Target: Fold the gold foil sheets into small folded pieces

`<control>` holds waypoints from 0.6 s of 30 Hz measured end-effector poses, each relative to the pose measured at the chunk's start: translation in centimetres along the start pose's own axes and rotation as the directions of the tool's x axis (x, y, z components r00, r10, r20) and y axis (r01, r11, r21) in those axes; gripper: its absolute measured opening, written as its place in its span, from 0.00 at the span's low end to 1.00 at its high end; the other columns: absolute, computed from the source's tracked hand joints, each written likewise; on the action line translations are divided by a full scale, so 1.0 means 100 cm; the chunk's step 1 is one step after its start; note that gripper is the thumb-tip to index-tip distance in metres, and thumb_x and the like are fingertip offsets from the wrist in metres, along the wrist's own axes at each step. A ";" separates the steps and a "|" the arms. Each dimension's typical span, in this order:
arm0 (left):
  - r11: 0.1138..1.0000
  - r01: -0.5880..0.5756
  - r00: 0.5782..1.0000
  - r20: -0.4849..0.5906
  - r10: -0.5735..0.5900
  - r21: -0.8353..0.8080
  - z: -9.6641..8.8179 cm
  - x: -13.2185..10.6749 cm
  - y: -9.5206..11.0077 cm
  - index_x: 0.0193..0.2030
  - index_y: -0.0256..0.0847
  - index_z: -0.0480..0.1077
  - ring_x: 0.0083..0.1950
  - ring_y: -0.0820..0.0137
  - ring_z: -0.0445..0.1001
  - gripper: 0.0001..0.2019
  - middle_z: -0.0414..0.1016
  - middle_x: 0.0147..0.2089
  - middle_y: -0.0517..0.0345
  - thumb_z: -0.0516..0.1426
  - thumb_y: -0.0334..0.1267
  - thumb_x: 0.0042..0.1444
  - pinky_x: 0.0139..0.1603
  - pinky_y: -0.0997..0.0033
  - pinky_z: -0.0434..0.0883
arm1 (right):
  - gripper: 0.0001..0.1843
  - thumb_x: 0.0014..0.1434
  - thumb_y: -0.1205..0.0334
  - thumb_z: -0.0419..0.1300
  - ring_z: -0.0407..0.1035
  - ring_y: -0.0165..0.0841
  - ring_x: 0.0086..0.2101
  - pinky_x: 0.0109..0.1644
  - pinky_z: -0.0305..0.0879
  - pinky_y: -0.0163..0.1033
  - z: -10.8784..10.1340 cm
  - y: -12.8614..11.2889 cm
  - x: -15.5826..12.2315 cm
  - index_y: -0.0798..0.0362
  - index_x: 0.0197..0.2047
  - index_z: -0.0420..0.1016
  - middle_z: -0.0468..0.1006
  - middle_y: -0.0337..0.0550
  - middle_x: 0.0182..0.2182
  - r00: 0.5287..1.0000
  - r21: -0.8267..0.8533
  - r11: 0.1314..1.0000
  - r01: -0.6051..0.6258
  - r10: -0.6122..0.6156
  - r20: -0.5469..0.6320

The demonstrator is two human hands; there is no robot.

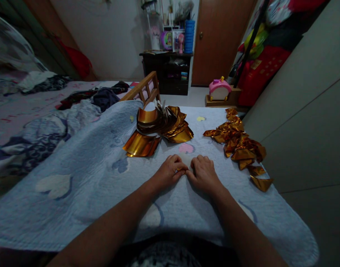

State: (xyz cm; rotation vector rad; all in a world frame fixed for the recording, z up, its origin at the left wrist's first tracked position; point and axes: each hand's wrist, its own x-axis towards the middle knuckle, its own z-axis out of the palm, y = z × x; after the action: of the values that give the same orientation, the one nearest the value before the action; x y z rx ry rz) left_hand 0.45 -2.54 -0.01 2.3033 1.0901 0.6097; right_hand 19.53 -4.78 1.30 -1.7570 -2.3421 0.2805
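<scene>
My left hand and my right hand meet low over the blue bedspread, their fingers curled and thumbs almost touching. Between them shows a pale sheet of paper, hard to tell from the cloth; both hands pinch it, and their fingers hide most of it. A glint of gold shows by the left fingers, too small to name. Beyond the left hand lies a fanned stack of gold foil paper, with loose sheets at its near side. Folded gold foil pieces form a heap to the right.
The blue bedspread covers the surface under my hands. A wooden rail rises behind the stack. Clothes lie on the bed at left. A pale cabinet borders the right side. A pink toy stands beyond the far edge.
</scene>
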 end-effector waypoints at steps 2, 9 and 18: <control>1.000 -0.003 1.000 0.017 0.003 0.001 -0.001 0.000 0.000 0.46 0.43 0.79 0.50 0.62 0.68 0.08 0.70 0.44 0.52 0.61 0.34 0.61 0.54 0.60 0.68 | 0.12 0.63 0.53 0.60 0.63 0.44 0.45 0.47 0.53 0.45 0.000 -0.001 0.000 0.53 0.41 0.71 0.72 0.49 0.42 1.000 -0.018 1.000 -0.011 0.011 -0.005; 1.000 -0.015 0.998 0.055 0.015 -0.005 -0.005 -0.001 -0.001 0.49 0.45 0.79 0.49 0.63 0.68 0.10 0.70 0.45 0.53 0.61 0.34 0.62 0.54 0.61 0.68 | 0.15 0.62 0.52 0.61 0.62 0.46 0.47 0.48 0.54 0.46 -0.001 0.000 0.001 0.52 0.48 0.71 0.71 0.50 0.46 0.999 0.001 1.000 -0.030 0.030 0.018; 0.998 -0.063 0.997 0.038 0.063 -0.008 -0.004 -0.001 -0.006 0.49 0.46 0.79 0.48 0.64 0.68 0.09 0.71 0.44 0.53 0.61 0.36 0.63 0.52 0.62 0.68 | 0.19 0.62 0.60 0.61 0.62 0.45 0.49 0.50 0.54 0.46 -0.005 0.011 0.001 0.45 0.57 0.71 0.70 0.49 0.49 0.997 0.119 0.993 -0.010 0.000 0.079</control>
State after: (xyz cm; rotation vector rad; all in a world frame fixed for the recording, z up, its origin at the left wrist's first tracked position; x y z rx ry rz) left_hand -0.16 -2.23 -0.09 2.3418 0.9992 0.5895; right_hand 20.63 -4.39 1.46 -1.7261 -2.3215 0.4879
